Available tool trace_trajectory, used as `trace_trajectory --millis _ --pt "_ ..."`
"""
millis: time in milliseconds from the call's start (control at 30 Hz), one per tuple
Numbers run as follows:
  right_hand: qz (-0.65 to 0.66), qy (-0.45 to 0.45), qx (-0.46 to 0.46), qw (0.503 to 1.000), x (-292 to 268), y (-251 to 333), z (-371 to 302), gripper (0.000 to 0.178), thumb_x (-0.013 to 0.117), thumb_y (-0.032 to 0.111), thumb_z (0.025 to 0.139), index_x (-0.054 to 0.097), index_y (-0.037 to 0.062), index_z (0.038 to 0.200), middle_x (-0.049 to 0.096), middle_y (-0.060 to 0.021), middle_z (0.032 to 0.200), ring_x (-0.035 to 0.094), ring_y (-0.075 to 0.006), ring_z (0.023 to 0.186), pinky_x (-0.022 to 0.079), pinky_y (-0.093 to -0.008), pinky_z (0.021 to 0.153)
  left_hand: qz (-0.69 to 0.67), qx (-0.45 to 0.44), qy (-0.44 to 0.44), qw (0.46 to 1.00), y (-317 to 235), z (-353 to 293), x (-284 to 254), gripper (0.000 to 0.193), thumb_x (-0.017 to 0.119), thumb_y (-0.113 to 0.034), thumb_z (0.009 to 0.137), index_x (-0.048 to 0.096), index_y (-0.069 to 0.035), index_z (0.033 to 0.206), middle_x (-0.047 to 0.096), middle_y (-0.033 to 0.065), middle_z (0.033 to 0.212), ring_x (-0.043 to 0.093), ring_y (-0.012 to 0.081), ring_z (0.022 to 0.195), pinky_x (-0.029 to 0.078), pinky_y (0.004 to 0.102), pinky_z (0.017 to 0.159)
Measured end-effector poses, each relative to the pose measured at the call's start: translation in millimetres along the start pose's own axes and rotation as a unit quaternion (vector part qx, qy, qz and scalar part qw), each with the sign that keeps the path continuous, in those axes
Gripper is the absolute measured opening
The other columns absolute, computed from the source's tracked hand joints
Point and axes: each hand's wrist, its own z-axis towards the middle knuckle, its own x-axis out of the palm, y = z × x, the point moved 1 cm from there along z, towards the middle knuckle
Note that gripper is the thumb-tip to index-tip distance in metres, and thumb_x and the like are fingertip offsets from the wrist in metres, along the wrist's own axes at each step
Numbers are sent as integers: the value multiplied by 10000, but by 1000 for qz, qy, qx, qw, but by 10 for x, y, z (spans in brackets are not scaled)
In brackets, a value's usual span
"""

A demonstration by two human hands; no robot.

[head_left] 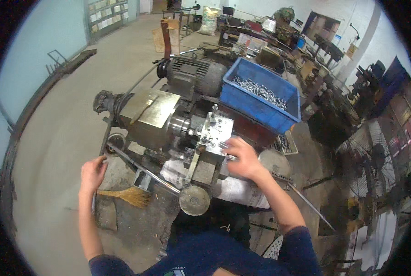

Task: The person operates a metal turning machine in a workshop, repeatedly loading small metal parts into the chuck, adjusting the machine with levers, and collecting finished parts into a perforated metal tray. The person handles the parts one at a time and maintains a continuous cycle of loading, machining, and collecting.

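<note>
My left hand (93, 174) is closed around a long dark lever (105, 143) on the left side of a small lathe-like machine. My right hand (243, 157) is at the bright metal tool block (219, 130), its fingers bent at the block's right edge. Something small and dark shows at these fingertips, but I cannot make out what it is. Left of the block sits the shiny spindle chuck (179, 125), which comes out of the headstock with a flat metal cover (157, 106). A round metal handwheel (194, 200) is at the machine's near end.
A blue bin (265, 115) of small metal parts stands behind the block, beside an electric motor (197, 76). A straw broom (131, 196) lies at lower left. A metal rod (145, 169) slants across the machine's front. A round stool-like disc (275, 163) and a fan (376, 154) are at right.
</note>
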Motion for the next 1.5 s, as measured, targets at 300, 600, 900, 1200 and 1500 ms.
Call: trace_trajectory --millis 300,600,900,1200,1500 --pt "-93 181 85 975 1017 -246 1204 250 593 189 526 667 30 703 616 -168 841 559 -316 889 465 -372 797 -85 -215 33 972 579 -1375 -84 339 635 -188 751 579 -20 1039 600 161 681 579 309 614 447 394 595" --pt "-28 95 39 994 1130 -258 1304 182 579 147 500 622 -4 591 589 -213 704 579 -370 724 480 -434 690 -4 -250 38 967 541 -1297 229 362 650 -170 735 497 0 1017 574 181 657 577 356 631 448 429 583" --pt "12 134 211 968 1026 -111 1425 269 589 189 529 597 -63 624 561 -262 636 608 -371 641 486 -399 649 277 -253 135 917 1771 -1163 118 203 598 -156 693 519 -41 840 582 139 639 582 316 619 447 427 581" --pt "54 57 156 985 990 -181 1300 220 577 183 542 633 -9 634 586 -202 609 598 -338 600 493 -397 634 306 -247 99 914 2590 -603 77 163 566 -91 679 589 -55 836 619 165 745 605 323 733 470 426 656" --pt "5 -128 50 991 161 -550 4 263 641 153 533 642 54 776 604 -129 972 545 -319 914 443 -382 795 -177 -298 62 936 1624 -604 2196 336 648 -194 674 606 23 928 619 203 839 608 300 828 465 388 720"
